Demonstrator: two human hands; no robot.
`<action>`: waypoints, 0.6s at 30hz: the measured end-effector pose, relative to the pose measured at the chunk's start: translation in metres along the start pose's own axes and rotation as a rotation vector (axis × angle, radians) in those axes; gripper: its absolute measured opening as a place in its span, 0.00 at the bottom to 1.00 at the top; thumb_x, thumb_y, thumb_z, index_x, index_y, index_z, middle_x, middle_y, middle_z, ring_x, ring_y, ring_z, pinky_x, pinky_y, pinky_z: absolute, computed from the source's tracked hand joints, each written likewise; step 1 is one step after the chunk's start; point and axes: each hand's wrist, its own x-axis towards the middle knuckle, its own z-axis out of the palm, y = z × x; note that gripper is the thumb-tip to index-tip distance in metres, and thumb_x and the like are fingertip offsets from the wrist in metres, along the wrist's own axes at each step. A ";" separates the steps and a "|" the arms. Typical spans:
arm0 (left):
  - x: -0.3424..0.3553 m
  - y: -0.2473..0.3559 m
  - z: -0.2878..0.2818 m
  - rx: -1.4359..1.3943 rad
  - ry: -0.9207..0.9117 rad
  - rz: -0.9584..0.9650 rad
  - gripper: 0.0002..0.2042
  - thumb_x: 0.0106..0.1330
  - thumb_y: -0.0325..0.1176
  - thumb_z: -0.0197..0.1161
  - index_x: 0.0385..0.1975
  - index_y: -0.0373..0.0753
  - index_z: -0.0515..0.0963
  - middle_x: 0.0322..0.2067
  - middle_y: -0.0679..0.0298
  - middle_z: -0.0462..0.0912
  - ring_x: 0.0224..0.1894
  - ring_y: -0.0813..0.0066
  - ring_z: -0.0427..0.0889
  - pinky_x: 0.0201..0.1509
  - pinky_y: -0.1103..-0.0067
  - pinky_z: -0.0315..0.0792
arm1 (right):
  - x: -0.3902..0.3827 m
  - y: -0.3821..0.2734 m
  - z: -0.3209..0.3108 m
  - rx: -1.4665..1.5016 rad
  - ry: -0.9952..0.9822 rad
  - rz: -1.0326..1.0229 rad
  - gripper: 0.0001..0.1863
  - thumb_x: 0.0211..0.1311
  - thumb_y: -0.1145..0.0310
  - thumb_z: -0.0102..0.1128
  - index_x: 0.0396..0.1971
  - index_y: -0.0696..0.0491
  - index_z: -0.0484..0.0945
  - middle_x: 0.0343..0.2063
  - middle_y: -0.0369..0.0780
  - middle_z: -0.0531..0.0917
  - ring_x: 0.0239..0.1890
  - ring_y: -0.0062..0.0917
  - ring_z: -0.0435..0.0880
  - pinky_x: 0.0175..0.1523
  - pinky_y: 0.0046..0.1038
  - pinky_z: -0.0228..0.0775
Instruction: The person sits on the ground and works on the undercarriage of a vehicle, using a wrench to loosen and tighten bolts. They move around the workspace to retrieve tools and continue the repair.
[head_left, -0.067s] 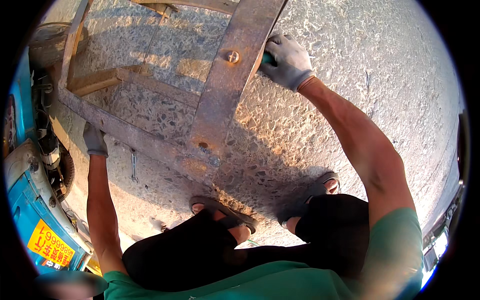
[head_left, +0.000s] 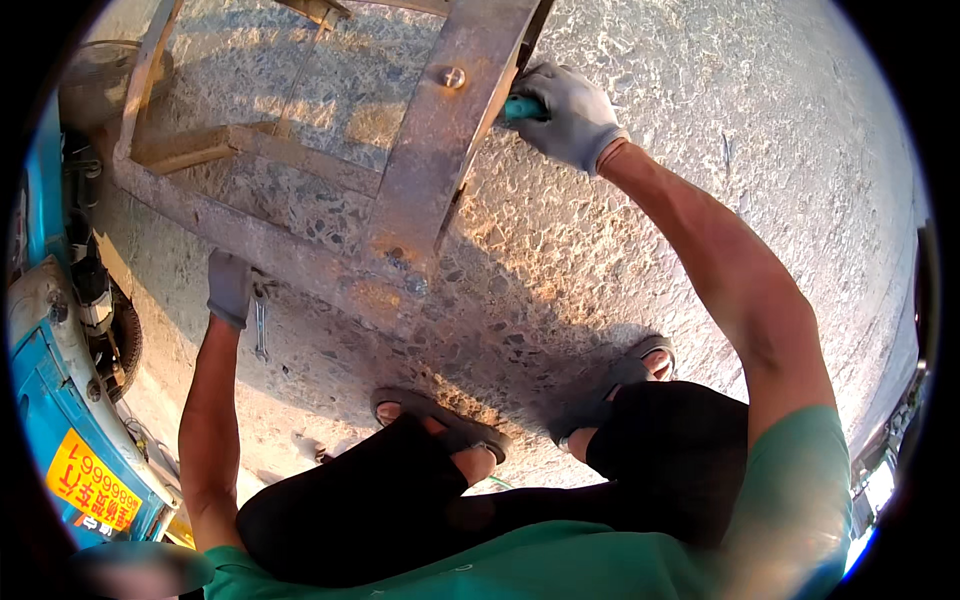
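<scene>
A rusty metal frame (head_left: pixel 420 150) of flat bars stands at the upper left, with a round bolt head (head_left: pixel 454 77) on its broad bar. My right hand (head_left: pixel 575 115), in a grey glove, is closed around a teal tool handle (head_left: pixel 524 108) beside that bar's right edge. The tool's working end is hidden behind the bar, so its kind does not show. My left hand (head_left: pixel 229 288), also gloved, is at the frame's lower bar; its fingers are hidden. Just right of it, a wrench (head_left: pixel 261 330) lies on the ground.
A blue vehicle (head_left: pixel 80 400) with a yellow sticker lines the left side, its wheel (head_left: pixel 125 345) near my left forearm. My sandalled feet (head_left: pixel 445 425) are on the rough concrete ground (head_left: pixel 760 230) below the frame. A dark round object (head_left: pixel 110 85) sits at the upper left.
My left hand has shifted right along the lower bar, toward the wrench. The frame appears slightly further left, and more of the teal handle shows in my right hand.
</scene>
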 end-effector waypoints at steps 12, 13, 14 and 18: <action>-0.052 0.065 0.089 0.135 -0.480 -0.119 0.13 0.72 0.34 0.59 0.44 0.29 0.79 0.31 0.59 0.86 0.29 0.77 0.83 0.34 0.77 0.78 | -0.010 0.009 -0.065 0.212 -0.293 0.368 0.15 0.57 0.60 0.66 0.41 0.53 0.81 0.29 0.40 0.85 0.29 0.24 0.83 0.38 0.30 0.77; -0.050 0.068 0.091 0.164 -0.482 -0.117 0.13 0.72 0.34 0.59 0.44 0.29 0.79 0.31 0.59 0.86 0.30 0.76 0.83 0.35 0.77 0.78 | -0.015 0.013 -0.061 0.174 -0.322 0.367 0.16 0.57 0.59 0.66 0.41 0.52 0.81 0.29 0.40 0.85 0.30 0.25 0.83 0.38 0.30 0.77; -0.049 0.073 0.091 0.194 -0.481 -0.119 0.13 0.72 0.34 0.59 0.44 0.29 0.79 0.32 0.58 0.86 0.30 0.76 0.84 0.35 0.77 0.78 | -0.022 0.004 -0.060 0.135 -0.369 0.343 0.20 0.58 0.54 0.67 0.45 0.51 0.81 0.32 0.41 0.87 0.32 0.26 0.85 0.41 0.30 0.79; -0.049 0.066 0.096 0.263 -0.500 -0.254 0.13 0.71 0.34 0.60 0.45 0.29 0.80 0.35 0.56 0.87 0.31 0.75 0.85 0.37 0.77 0.79 | -0.039 -0.023 -0.040 -0.131 -0.335 0.159 0.20 0.58 0.52 0.68 0.47 0.45 0.81 0.39 0.40 0.87 0.38 0.35 0.87 0.45 0.35 0.80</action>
